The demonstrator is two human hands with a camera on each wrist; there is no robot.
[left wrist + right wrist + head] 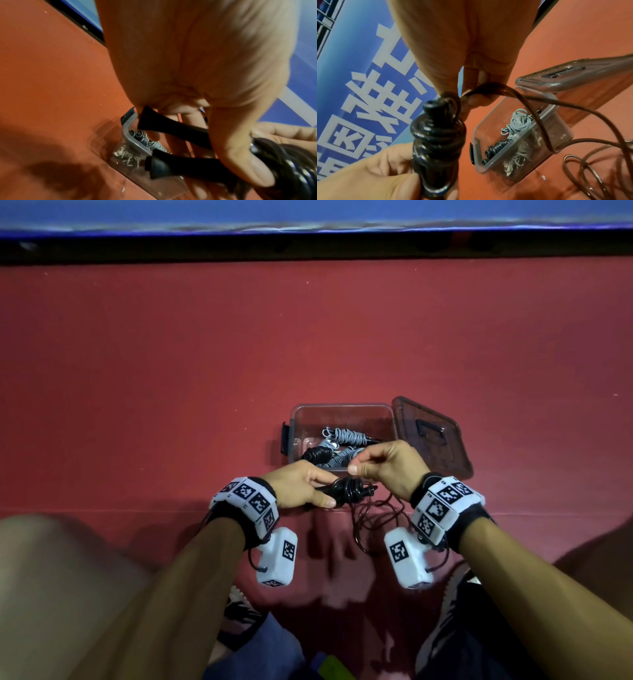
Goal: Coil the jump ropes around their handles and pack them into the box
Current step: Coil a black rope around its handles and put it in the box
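Head view, rope: the black jump rope with two slim black plastic handles (346, 494) lies with its long axis running left to right between the hands, its wrapped end toward the right hand.
Head view, left hand: the left hand (301, 486) grips the handles' bare end, fingers curled round them.
Head view, right hand: the right hand (387, 463) sits just above the wrapped end, fingertips pinching the cord; loose cord (375, 517) hangs below it in loops.
Head view, box: the clear plastic box (342, 409) stands just beyond both hands on the red floor (171, 371), holding grey and black coiled ropes (342, 440); its smoky lid (431, 436) leans off the right side.
Left wrist view: two flared black handle ends (154, 166) point away from the thumb (240, 155), toward the box (130, 140).
Right wrist view: the wrapped end (436, 135) points up toward the right fingers (476, 100), which pinch the cord; the left hand (376, 173) holds the lower part.
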